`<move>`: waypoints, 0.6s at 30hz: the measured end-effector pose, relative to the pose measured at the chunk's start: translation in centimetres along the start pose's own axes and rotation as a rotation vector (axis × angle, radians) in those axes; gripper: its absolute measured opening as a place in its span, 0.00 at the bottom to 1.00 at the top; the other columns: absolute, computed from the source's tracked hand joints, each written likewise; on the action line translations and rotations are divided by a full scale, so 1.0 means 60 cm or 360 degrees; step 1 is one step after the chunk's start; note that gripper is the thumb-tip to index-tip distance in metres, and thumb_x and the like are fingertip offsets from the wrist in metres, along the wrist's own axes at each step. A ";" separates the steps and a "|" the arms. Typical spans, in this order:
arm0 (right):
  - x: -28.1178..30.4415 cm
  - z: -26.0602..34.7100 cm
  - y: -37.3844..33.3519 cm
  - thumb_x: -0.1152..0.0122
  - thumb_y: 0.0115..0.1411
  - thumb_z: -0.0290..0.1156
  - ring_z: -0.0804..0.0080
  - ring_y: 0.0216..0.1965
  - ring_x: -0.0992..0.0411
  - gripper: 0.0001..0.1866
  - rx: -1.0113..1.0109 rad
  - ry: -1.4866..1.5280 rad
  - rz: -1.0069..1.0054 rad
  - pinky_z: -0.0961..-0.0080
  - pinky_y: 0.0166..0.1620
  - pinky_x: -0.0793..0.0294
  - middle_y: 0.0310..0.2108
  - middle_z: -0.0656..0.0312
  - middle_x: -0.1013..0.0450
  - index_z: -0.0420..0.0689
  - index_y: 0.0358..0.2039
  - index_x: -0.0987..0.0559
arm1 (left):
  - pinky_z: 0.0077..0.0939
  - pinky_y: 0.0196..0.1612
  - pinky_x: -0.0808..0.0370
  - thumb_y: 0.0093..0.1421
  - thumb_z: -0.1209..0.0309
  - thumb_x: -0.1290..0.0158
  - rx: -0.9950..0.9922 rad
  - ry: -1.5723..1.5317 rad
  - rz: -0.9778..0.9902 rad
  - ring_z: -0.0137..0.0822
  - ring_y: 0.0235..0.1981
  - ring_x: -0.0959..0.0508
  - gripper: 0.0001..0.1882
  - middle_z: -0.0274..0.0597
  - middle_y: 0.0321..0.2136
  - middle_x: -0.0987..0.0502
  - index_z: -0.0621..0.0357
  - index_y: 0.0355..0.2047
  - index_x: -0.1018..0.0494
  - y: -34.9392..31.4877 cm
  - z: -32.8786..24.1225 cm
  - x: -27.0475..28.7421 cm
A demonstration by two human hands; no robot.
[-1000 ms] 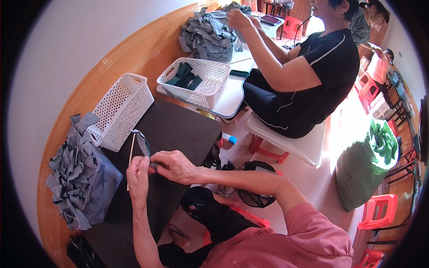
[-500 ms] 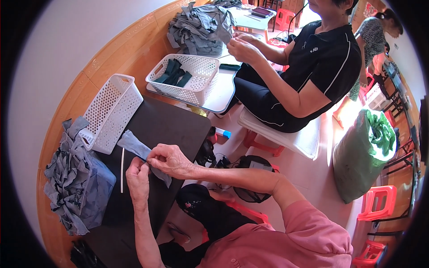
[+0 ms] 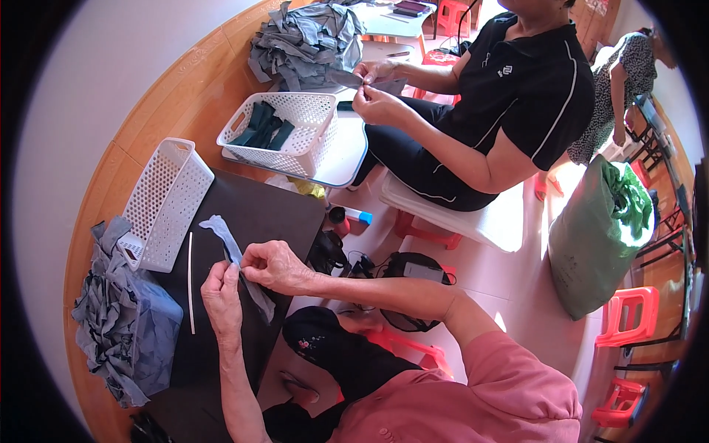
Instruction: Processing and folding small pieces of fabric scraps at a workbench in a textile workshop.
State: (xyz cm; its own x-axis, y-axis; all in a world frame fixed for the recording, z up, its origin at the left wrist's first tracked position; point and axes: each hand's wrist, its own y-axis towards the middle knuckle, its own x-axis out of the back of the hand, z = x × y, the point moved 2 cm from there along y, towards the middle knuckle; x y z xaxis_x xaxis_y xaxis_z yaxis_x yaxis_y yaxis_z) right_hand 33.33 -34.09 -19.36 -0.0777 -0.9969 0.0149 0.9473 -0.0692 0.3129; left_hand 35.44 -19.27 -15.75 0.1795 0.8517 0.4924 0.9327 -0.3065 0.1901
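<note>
Over the dark table (image 3: 258, 198), a blue-grey cloth strip (image 3: 258, 297) is pinched in both hands at its middle. My left hand (image 3: 222, 301) grips it between thumb and fingers from the near side. Close against it, my right hand (image 3: 279, 267) pinches the strip from the right, fingers curled. One end of the cloth points away from me; the other hangs below my right hand. To the left of my left hand lies a thin white strip (image 3: 191, 284). What my fingertips do at the cloth's edge is too small to make out.
At the left, a bluish bin (image 3: 164, 336) overflows with grey cloth pieces (image 3: 107, 314). Behind it stands a white perforated basket (image 3: 168, 214). A co-worker (image 3: 509, 111) handles grey cloth beside another white basket (image 3: 317, 136) holding dark green pieces. A green sack (image 3: 587, 251) stands right.
The strip has turned narrower, more edge-on, between my hands, which stay close together. The co-worker's hands and cloth are lower. The whole view has shifted slightly.
</note>
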 end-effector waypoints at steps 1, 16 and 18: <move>0.001 -0.001 0.000 0.41 0.51 0.27 0.79 0.20 0.31 0.08 -0.0006 0.0013 0.0000 0.77 0.27 0.29 0.17 0.59 0.28 0.35 0.29 0.23 | 0.17 0.25 0.39 0.61 0.70 0.50 -0.0018 0.0039 0.0006 0.20 0.22 0.37 0.08 0.27 0.20 0.33 0.63 0.33 0.27 0.000 -0.003 0.000; -0.003 -0.004 -0.005 0.46 0.48 0.24 0.72 0.18 0.30 0.04 0.0128 0.0071 -0.0060 0.74 0.26 0.30 0.16 0.57 0.30 0.35 0.24 0.27 | 0.13 0.30 0.38 0.59 0.74 0.53 0.0267 -0.0587 0.0035 0.17 0.26 0.35 0.05 0.25 0.25 0.31 0.59 0.30 0.28 -0.023 0.033 -0.011; -0.007 -0.005 -0.006 0.46 0.49 0.24 0.64 0.19 0.28 0.04 0.0167 -0.0007 -0.0070 0.72 0.26 0.29 0.16 0.55 0.30 0.37 0.25 0.28 | 0.13 0.30 0.39 0.59 0.74 0.54 0.0307 -0.0652 0.0024 0.17 0.26 0.36 0.05 0.24 0.25 0.31 0.59 0.30 0.28 -0.030 0.036 -0.011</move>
State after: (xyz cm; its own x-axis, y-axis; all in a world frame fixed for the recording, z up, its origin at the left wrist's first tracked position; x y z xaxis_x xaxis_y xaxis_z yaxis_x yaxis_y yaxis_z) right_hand 33.10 -33.68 -19.75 -0.1204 -0.9927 0.0030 0.9050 -0.1085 0.4113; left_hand 34.31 -18.34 -18.26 0.2665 0.9575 0.1100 0.9633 -0.2686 0.0043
